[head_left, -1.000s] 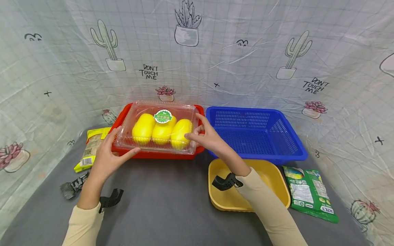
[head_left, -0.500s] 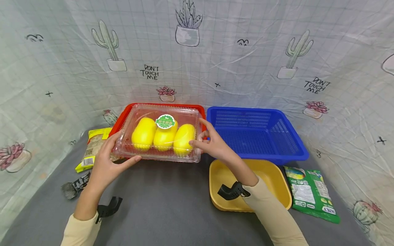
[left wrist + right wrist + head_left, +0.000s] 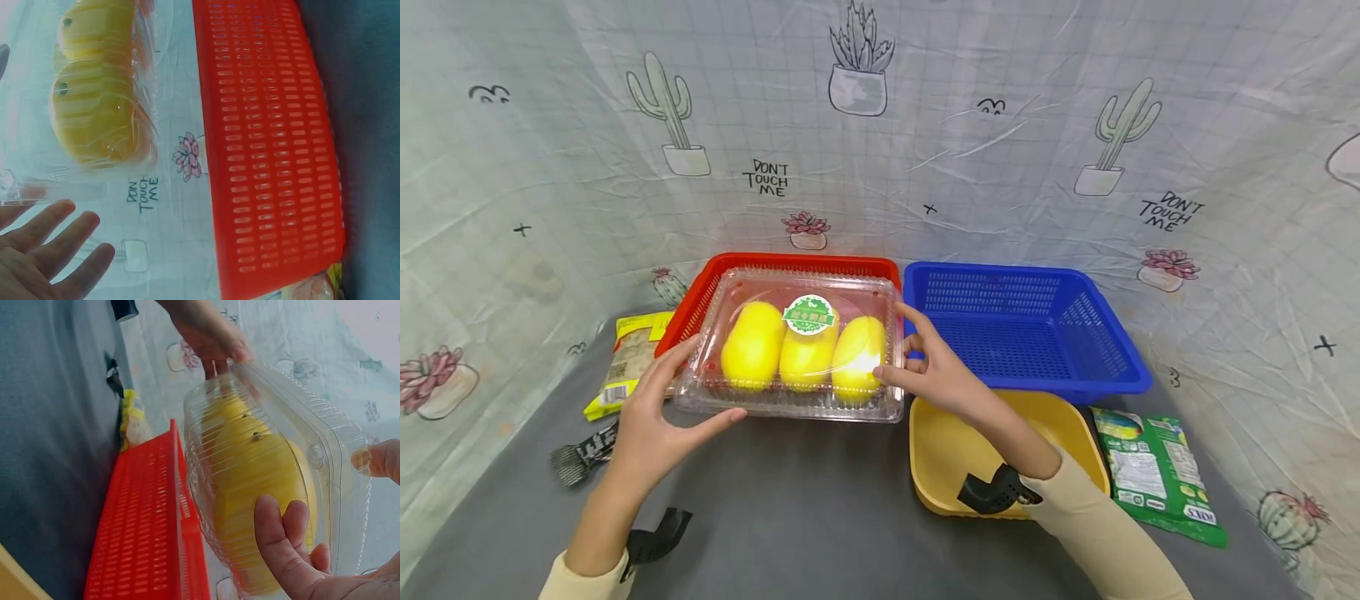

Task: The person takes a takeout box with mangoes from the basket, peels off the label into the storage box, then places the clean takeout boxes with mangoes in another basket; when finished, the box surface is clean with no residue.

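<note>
A clear plastic clamshell box (image 3: pixel 797 408) with three yellow mangoes (image 3: pixel 752 346) inside and a round green-and-white sticker on its lid is up in the air, tilted, before the red basket (image 3: pixel 688 315). At its left side, my left hand (image 3: pixel 651 429) holds the box with the thumb spread towards the front; several of its fingers look straight in the left wrist view. My right hand (image 3: pixel 943 375) grips the right end, thumb on one face, curled fingers against the other, as the right wrist view shows. The mangoes appear through the ribbed plastic (image 3: pixel 212 450).
A blue basket (image 3: pixel 1000 333) stands right of the red one, with a yellow tub (image 3: pixel 951 454) in front. Right of the tub lies a green packet (image 3: pixel 1157 475). On the left are a yellow packet (image 3: pixel 625 362) and a black-and-white wrapped item (image 3: pixel 583 450). Patterned cloth hangs behind.
The box has come out of the red basket, towards me and slightly right, held by both hands. More of the red basket shows behind it.
</note>
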`<state>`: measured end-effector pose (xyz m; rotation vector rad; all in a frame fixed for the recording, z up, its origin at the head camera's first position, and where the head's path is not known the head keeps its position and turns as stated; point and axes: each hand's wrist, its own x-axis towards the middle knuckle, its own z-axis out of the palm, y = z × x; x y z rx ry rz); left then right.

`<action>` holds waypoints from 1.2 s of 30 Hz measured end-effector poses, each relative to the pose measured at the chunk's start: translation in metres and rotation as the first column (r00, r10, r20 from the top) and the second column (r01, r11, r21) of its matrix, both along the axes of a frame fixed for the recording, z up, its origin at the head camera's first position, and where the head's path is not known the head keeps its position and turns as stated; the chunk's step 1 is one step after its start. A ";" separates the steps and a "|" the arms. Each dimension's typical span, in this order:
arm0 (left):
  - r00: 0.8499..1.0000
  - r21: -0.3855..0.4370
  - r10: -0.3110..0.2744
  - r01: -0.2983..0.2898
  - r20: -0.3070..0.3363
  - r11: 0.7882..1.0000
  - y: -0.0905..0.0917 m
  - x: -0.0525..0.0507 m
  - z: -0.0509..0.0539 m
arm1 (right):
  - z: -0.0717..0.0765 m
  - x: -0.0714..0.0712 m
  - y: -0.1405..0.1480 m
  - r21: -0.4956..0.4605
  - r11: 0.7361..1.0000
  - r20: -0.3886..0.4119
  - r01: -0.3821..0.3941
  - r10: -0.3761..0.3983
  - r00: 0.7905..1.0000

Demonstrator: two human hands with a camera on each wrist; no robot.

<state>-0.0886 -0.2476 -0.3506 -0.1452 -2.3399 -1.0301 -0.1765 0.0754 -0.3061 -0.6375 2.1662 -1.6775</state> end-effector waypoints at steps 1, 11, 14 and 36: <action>1.000 -0.007 -0.001 0.001 -0.009 1.000 0.000 0.002 -0.001 | 0.000 0.001 0.001 -0.001 1.000 0.002 -0.006 0.006 1.000; 0.993 -0.055 -0.065 0.060 -0.097 0.997 -0.003 0.017 -0.005 | -0.011 0.014 0.007 -0.047 0.998 0.027 -0.045 0.046 0.999; 0.993 -0.066 -0.064 0.058 -0.097 0.996 -0.003 0.022 -0.005 | -0.014 0.019 0.008 -0.066 0.997 0.032 -0.047 0.049 0.998; 0.995 -0.084 -0.058 0.052 -0.075 0.995 0.002 0.059 -0.027 | -0.046 0.058 0.011 -0.077 0.994 0.076 -0.075 0.080 0.994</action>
